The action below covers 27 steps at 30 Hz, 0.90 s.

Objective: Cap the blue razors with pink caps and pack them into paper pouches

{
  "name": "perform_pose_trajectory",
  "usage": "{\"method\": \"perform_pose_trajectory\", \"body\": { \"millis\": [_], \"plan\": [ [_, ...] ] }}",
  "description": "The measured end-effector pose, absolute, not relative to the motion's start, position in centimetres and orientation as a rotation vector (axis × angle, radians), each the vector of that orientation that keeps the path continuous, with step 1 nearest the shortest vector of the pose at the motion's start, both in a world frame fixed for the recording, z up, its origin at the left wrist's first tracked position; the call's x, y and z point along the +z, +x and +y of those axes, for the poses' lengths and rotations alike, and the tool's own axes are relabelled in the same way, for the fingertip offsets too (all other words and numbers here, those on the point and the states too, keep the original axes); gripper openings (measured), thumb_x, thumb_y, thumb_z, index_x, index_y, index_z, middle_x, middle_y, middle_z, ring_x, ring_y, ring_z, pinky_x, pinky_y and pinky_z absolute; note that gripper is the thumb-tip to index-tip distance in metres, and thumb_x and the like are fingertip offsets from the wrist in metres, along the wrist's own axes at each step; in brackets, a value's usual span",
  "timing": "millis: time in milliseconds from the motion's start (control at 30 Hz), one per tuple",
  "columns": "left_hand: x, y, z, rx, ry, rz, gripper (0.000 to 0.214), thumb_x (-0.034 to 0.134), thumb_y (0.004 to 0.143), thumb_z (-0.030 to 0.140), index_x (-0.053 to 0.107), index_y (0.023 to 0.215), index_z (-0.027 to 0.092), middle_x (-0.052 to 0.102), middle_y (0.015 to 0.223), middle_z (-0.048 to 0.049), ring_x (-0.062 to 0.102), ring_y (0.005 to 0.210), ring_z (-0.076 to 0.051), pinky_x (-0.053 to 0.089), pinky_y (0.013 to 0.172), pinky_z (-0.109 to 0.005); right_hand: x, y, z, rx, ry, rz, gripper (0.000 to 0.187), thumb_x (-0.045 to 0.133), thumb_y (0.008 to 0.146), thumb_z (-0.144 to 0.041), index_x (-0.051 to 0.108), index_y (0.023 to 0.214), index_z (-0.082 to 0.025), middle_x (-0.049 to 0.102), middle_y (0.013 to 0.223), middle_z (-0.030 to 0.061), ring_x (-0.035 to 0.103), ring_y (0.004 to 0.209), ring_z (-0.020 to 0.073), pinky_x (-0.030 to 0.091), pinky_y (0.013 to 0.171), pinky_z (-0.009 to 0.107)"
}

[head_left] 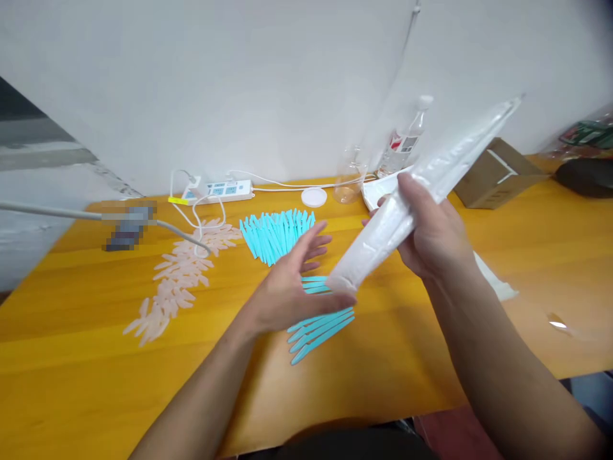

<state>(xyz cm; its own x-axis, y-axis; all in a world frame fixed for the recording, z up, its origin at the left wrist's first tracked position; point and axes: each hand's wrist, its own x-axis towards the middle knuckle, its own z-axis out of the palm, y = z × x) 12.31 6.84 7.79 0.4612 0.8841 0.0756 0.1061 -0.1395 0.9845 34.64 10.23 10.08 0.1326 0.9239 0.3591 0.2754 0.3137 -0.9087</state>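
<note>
My right hand (pixel 433 233) grips a long, folded white plastic bag (pixel 383 233) above the table, tilted with its far end up to the right. My left hand (pixel 294 284) is open, fingers spread, with its thumb by the bag's lower end; I cannot tell whether it touches. Below the left hand lies a row of slim turquoise sticks (pixel 320 332) that look like eyebrow razors, partly hidden by that hand. Behind it a dense pile of the same turquoise sticks (pixel 275 233) is spread out. Small pale pink pieces (pixel 175 281) lie scattered to the left.
Along the wall are a power strip (pixel 227 190) with white cables, a round white lid (pixel 314 197), a clear jar (pixel 348 179) and a plastic bottle (pixel 402 140). A cardboard box (pixel 498 176) stands right. A blurred phone-like object (pixel 129 229) sits left, with a cable crossing nearby.
</note>
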Motion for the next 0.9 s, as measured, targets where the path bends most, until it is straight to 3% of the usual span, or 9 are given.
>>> {"method": "perform_pose_trajectory", "body": {
  "millis": [100, 167, 233, 300, 367, 467, 567, 733, 900],
  "plan": [
    [7.7, 13.3, 7.2, 0.960, 1.704, 0.970, 0.075, 0.080, 0.076, 0.030, 0.048, 0.144, 0.031, 0.060, 0.138, -0.0088, 0.060, 0.121, -0.029, 0.051, 0.100, -0.043, 10.2, 34.3, 11.3, 0.794, -1.170, -1.334, 0.062, 0.032, 0.096, -0.069, 0.047, 0.139, -0.027, 0.067, 0.117, 0.0092, 0.066, 0.108, 0.0291, 0.058, 0.087, 0.048],
    [8.1, 13.1, 8.2, 1.097, 1.638, 1.014, 0.048, 0.072, 0.083, 0.029, 0.061, 0.129, 0.026, 0.068, 0.122, -0.0069, 0.068, 0.103, -0.024, 0.057, 0.088, -0.037, 9.8, 34.7, 10.7, 0.874, -1.211, -1.371, 0.065, 0.026, 0.097, -0.069, 0.048, 0.139, -0.024, 0.066, 0.121, 0.0117, 0.067, 0.107, 0.0292, 0.061, 0.082, 0.046],
    [9.0, 12.3, 9.3, 1.154, 1.543, 1.023, 0.035, 0.070, 0.084, 0.034, 0.067, 0.117, 0.021, 0.072, 0.105, -0.0057, 0.071, 0.084, -0.019, 0.060, 0.073, -0.032, 9.3, 35.6, 8.6, 0.953, -1.328, -1.450, 0.064, 0.027, 0.097, -0.068, 0.053, 0.135, -0.023, 0.065, 0.126, 0.0132, 0.068, 0.104, 0.0297, 0.062, 0.078, 0.046],
    [10.0, 11.5, 10.3, 1.141, 1.481, 1.031, 0.035, 0.069, 0.085, 0.040, 0.069, 0.110, 0.017, 0.072, 0.091, -0.0045, 0.070, 0.069, -0.016, 0.060, 0.060, -0.027, 9.2, 36.5, 5.9, 0.872, -1.509, -1.611, 0.059, 0.050, 0.091, -0.066, 0.057, 0.130, -0.022, 0.067, 0.119, 0.0131, 0.070, 0.098, 0.0312, 0.062, 0.078, 0.049],
    [10.6, 11.3, 10.9, 1.095, 1.450, 1.041, 0.034, 0.066, 0.086, 0.041, 0.069, 0.106, 0.014, 0.070, 0.082, -0.0033, 0.067, 0.061, -0.013, 0.058, 0.054, -0.025, 9.2, 36.9, 3.7, 0.452, -1.647, -1.746, 0.065, 0.070, 0.080, -0.062, 0.057, 0.130, -0.022, 0.065, 0.114, 0.0143, 0.066, 0.105, 0.0372, 0.059, 0.085, 0.057],
    [10.7, 11.9, 10.9, 1.008, 1.445, 1.036, 0.028, 0.065, 0.085, 0.038, 0.070, 0.098, 0.013, 0.068, 0.077, -0.0022, 0.063, 0.058, -0.012, 0.057, 0.052, -0.024, 9.2, 35.8, 2.7, -0.007, -1.532, -1.924, 0.093, 0.078, 0.074, -0.056, 0.036, 0.150, -0.022, 0.044, 0.143, 0.0203, 0.037, 0.136, 0.0504, 0.041, 0.104, 0.072],
    [10.1, 12.5, 10.2, 0.900, 1.497, 1.046, 0.023, 0.063, 0.085, 0.036, 0.069, 0.087, 0.014, 0.065, 0.071, -0.0003, 0.060, 0.058, -0.013, 0.054, 0.053, -0.024, 8.2, 33.7, 4.5, -0.056, -1.344, -2.117, 0.116, 0.080, 0.071, -0.055, 0.009, 0.158, -0.024, 0.021, 0.159, 0.0195, 0.013, 0.146, 0.0535, 0.024, 0.110, 0.078],
    [9.2, 12.2, 9.0, 0.737, 1.636, 1.053, 0.026, 0.058, 0.087, 0.035, 0.063, 0.070, 0.015, 0.058, 0.062, 0.0027, 0.054, 0.056, -0.011, 0.041, 0.051, -0.020, 6.1, 31.3, 7.8, 0.112, -1.197, -2.285, 0.126, 0.079, 0.074, -0.050, -0.011, 0.158, -0.021, 0.029, 0.157, 0.0199, 0.031, 0.144, 0.0439, 0.019, 0.117, 0.070],
    [8.8, 11.3, 9.0, 0.706, 1.677, 1.056, 0.031, 0.059, 0.087, 0.041, 0.065, 0.072, 0.015, 0.057, 0.063, 0.0024, 0.052, 0.057, -0.012, 0.039, 0.052, -0.021, 6.1, 30.9, 8.9, 0.274, -1.115, -2.381, 0.125, 0.078, 0.073, -0.047, -0.010, 0.158, -0.024, 0.038, 0.154, 0.0173, 0.039, 0.139, 0.0429, 0.030, 0.112, 0.068]
  ]
}}
